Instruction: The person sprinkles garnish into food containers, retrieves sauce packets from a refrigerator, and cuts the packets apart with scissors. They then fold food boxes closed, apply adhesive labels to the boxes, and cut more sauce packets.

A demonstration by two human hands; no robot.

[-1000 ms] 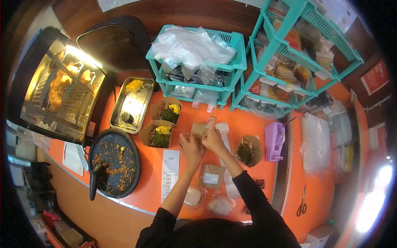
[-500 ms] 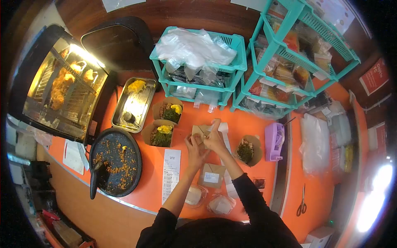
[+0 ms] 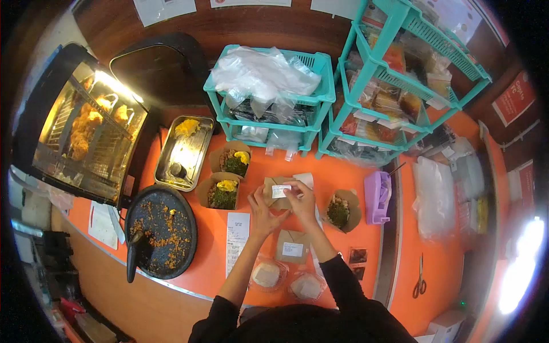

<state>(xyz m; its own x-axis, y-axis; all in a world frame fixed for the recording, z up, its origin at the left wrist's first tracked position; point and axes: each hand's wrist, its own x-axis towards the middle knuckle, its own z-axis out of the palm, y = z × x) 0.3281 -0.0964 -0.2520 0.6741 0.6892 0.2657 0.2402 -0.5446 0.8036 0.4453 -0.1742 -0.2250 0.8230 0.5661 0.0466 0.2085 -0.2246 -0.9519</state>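
A closed brown carton [image 3: 277, 201] lies between my hands. My right hand [image 3: 301, 200] pinches a small white label [image 3: 281, 191] over its top. My left hand [image 3: 263, 215] rests with fingers spread at the carton's left side. Just below is a second closed carton [image 3: 293, 246] bearing a white label. Two open food boxes with greens and yellow topping, an upper one [image 3: 231, 161] and a lower one [image 3: 222, 193], stand to the left. On the right is another open box [image 3: 341, 211] with greens. A long printed receipt [image 3: 237, 237] lies left of my forearm.
A stone mortar [image 3: 160, 231] and metal tray [image 3: 183, 151] sit left, near a lit food warmer [image 3: 86, 126]. Teal racks [image 3: 269, 130] stand behind. A purple tape dispenser [image 3: 377, 197] and scissors [image 3: 420, 277] lie right. Clear packs [image 3: 267, 274] are near my body.
A small white label now shows at my right hand, over the carton. My right hand's raised finger has come down. The camera view has shifted slightly.
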